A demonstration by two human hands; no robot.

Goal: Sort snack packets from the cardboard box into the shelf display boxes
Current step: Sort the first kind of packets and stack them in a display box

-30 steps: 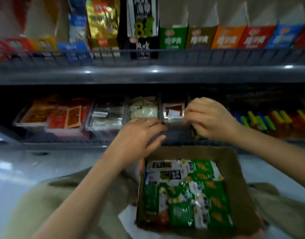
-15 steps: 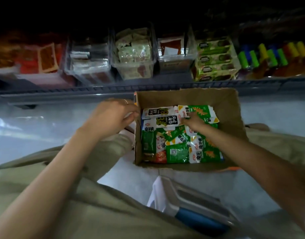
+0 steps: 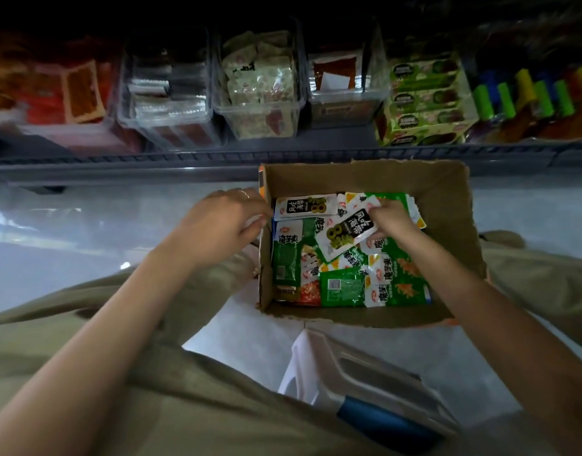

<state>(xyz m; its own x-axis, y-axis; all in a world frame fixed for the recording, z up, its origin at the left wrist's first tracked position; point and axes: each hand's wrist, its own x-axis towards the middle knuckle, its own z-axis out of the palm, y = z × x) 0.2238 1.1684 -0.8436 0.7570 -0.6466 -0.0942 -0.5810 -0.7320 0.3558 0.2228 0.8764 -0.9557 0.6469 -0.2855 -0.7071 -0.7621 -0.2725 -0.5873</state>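
My left hand (image 3: pixel 224 222) grips the left wall of the cardboard box (image 3: pixel 349 177) — to steady it, I judge — while my right hand (image 3: pixel 393 222) pinches a black-and-white packet (image 3: pixel 344 233) inside, above the green packets (image 3: pixel 342 287).

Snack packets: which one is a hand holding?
The tilted white-and-black packet with the green 8, pinched by the right hand. Its twin lies flat at the cardboard box's far left corner, and the green packets lie flat too.
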